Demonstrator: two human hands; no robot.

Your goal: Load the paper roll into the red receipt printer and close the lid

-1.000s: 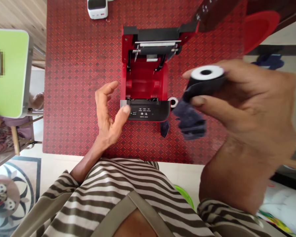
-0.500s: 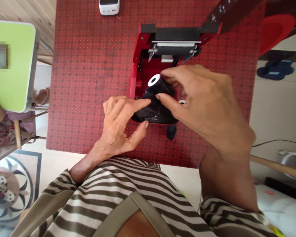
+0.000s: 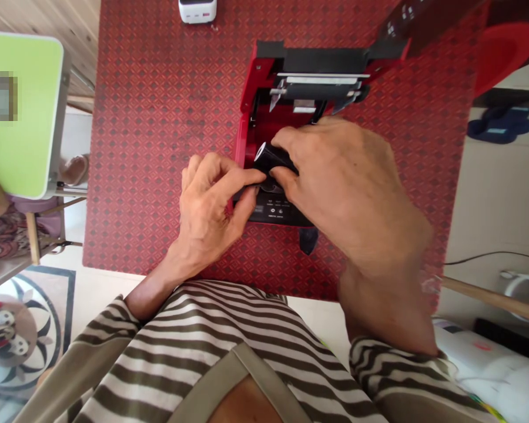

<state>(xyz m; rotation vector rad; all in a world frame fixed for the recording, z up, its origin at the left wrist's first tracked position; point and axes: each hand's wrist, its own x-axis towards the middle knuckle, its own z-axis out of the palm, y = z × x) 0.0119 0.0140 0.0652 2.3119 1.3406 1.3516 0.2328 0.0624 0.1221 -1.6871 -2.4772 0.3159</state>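
Observation:
A red and black printer (image 3: 242, 138) stands on the table with its lid (image 3: 324, 60) raised, showing a roller and metal bar. Over its front lies a roll of black ribbon film (image 3: 275, 157) with a white core end. My right hand (image 3: 357, 194) grips this roll between thumb and fingers, hiding its right end. My left hand (image 3: 209, 205) pinches the loose edge of the black film between thumb and forefinger, left of the roll. Below the film, the black front panel (image 3: 280, 212) shows small printed marks and buttons.
The table (image 3: 158, 117) has a red patterned cover. A small white device (image 3: 197, 10) sits at its far edge. A dark strip (image 3: 308, 239) hangs off the printer's front. To the left is a green-topped table (image 3: 30, 147) with a person's arm beside it.
My right hand has moved left and turned the roll lower and flatter. My left thumb and forefinger have closed on the film, and more of the front panel shows.

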